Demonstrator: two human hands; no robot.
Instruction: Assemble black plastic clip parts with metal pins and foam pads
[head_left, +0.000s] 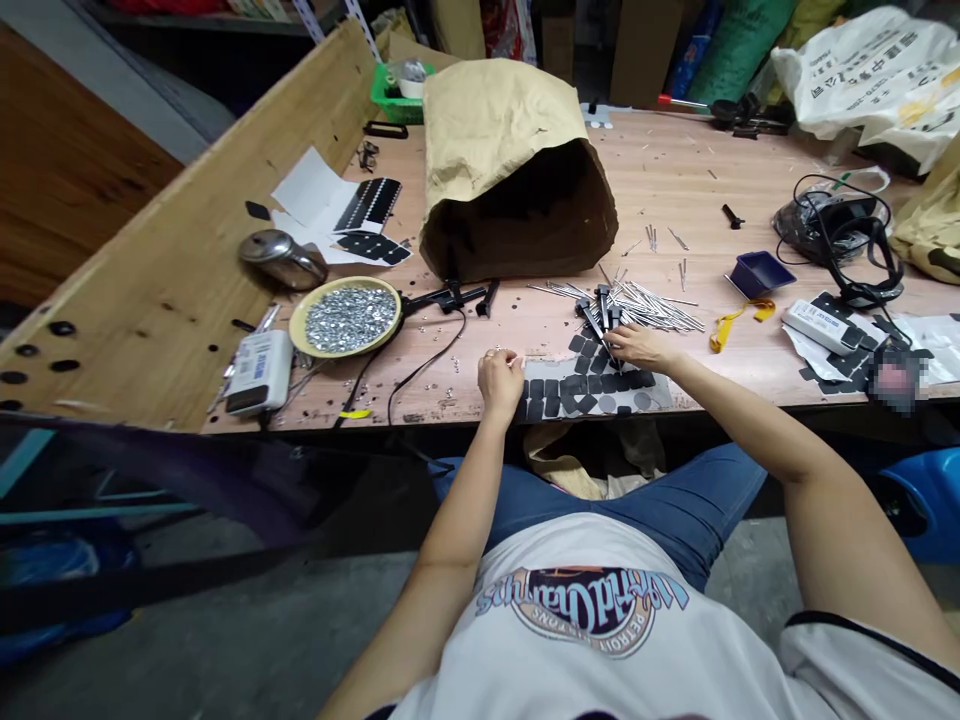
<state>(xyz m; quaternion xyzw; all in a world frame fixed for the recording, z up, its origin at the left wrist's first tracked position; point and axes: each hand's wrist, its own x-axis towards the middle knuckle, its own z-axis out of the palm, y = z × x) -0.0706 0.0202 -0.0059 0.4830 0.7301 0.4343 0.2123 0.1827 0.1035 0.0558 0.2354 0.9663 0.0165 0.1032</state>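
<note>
My left hand (501, 383) is closed at the table's front edge, its fingers curled together; what they hold, if anything, is too small to make out. Beside it lies a grey sheet (660, 392) bearing rows of black rounded pads (574, 386). My right hand (639, 346) reaches over the back of this sheet. Its fingers are bent together among black-headed parts (602, 295), and what is between the fingertips is hidden. Just behind, a loose pile of thin metal rods (660, 305) spreads over the tabletop.
A large brown paper bag (499, 125) lies with its mouth facing me. To the left are a yellow bowl (294, 325) of small metal pieces, a white box-shaped device (261, 372) and a metal pot (274, 258). A blue tray (759, 274) and yellow strap (724, 330) lie rightward. Black cables cross the front edge.
</note>
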